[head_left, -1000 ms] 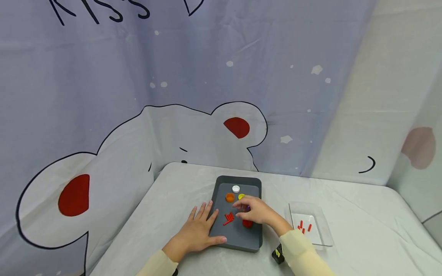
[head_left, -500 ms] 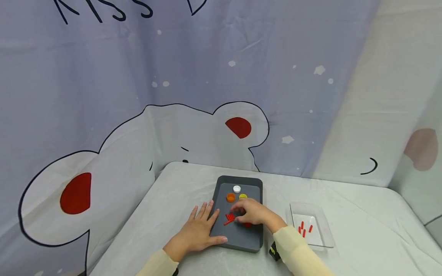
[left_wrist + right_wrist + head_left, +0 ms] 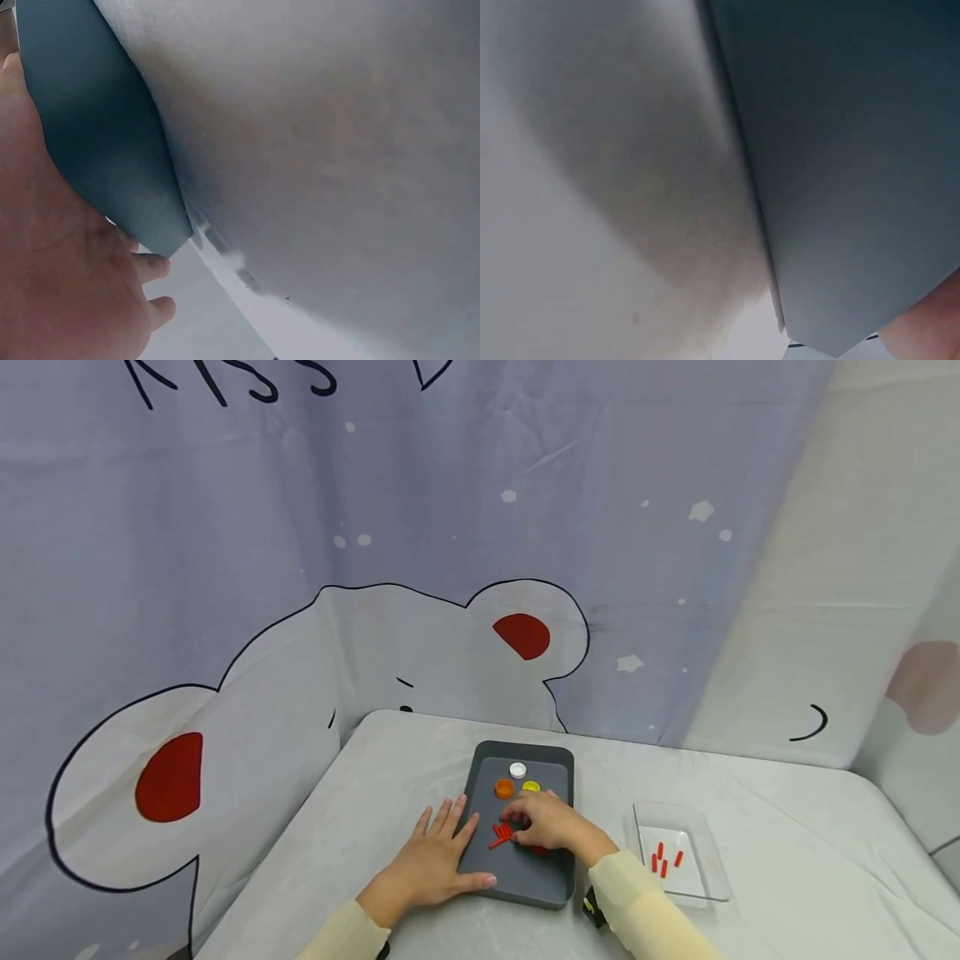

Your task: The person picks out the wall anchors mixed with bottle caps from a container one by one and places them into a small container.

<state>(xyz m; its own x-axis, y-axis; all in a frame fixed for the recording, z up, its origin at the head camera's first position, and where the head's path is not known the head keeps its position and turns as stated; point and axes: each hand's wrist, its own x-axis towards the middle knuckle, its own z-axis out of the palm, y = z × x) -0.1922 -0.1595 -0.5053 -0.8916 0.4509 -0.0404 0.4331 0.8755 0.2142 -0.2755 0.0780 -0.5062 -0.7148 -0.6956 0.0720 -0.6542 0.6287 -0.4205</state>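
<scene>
My left hand lies with fingers spread on the left rim of a dark grey tray. In the left wrist view, that hand is against the tray's outer side. Over the tray's right half is my right hand, its bent fingers and thumb right at a small pile of short red sticks. I cannot tell whether a stick is between them. A red round piece is mostly hidden under this hand. The right wrist view shows mainly the tray's side.
A white cap, an orange cap and a yellow cap sit at the tray's far end. Right of the tray, a clear shallow box holds several red sticks. A printed curtain hangs behind the white-covered table.
My right hand has moved slightly left and down to the red sticks, its thumb and fingers closer to them, and covers more of the red round piece. The left hand stays on the tray.
</scene>
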